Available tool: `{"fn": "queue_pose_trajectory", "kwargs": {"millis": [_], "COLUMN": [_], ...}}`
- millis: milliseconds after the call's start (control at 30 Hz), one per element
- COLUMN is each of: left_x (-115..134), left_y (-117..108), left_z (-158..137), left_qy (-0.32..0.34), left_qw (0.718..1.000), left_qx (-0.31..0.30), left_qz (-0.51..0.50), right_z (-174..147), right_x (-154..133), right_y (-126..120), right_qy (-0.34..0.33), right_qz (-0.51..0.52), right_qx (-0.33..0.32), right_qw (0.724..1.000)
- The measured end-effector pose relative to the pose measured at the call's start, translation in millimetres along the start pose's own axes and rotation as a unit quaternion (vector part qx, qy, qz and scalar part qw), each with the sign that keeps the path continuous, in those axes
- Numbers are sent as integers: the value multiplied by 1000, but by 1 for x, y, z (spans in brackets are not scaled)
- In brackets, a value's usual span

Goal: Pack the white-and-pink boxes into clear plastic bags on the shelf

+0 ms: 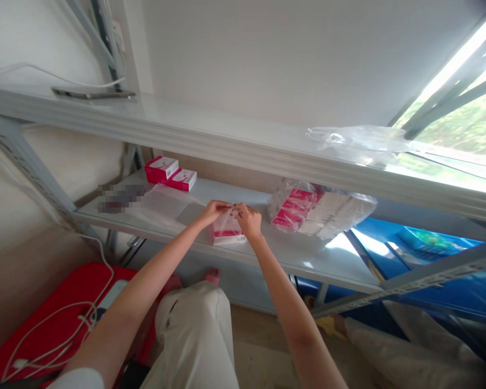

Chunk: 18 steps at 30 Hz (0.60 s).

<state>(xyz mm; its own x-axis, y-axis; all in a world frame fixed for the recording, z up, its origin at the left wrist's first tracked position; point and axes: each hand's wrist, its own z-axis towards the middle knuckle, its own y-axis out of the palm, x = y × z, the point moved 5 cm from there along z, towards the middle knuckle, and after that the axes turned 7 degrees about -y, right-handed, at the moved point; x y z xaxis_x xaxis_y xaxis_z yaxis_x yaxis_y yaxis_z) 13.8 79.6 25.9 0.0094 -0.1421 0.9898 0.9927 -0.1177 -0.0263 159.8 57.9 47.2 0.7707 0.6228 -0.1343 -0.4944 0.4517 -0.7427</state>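
On the lower shelf (267,248), a pink and white box (229,239) sits in front of me, with a clear plastic bag (225,220) around or over its top; which of the two I cannot tell. My left hand (215,210) pinches the bag's gathered edge from the left. Close beside it, my right hand (249,219) has its fingers closed on the same bunched plastic. Both hands are just above the box, their fingertips nearly meeting. Flat clear plastic bags (164,202) lie on the shelf to the left.
More pink and white boxes (162,168) stand at the shelf's back left. A clear bag packed with boxes (303,208) lies to the right. Above runs the upper shelf (227,135), bearing crumpled plastic (360,140) and a phone-like flat object (93,95). A red stool (65,302) carries white cables.
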Motion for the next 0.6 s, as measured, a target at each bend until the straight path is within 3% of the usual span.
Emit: {"fn": "queue_pose_trajectory", "kwargs": {"millis": [200,333,600], "left_x": [0,4,4], "left_y": [1,3,5], "left_z": [-9,-14,0], "left_qy": [-31,-49,0], "left_qw": [995,991,997], "left_qx": [-86,-112,23], "left_qz": [-40,-46,78], "right_z": [-9,-12,-12], "right_x": [2,5,3], "right_y": [-3,2,6], "right_qy": [26,47,59], "right_qz": [-44,-40,-14], "right_qx": [18,14,31], "right_qw": [999,998,998]}}
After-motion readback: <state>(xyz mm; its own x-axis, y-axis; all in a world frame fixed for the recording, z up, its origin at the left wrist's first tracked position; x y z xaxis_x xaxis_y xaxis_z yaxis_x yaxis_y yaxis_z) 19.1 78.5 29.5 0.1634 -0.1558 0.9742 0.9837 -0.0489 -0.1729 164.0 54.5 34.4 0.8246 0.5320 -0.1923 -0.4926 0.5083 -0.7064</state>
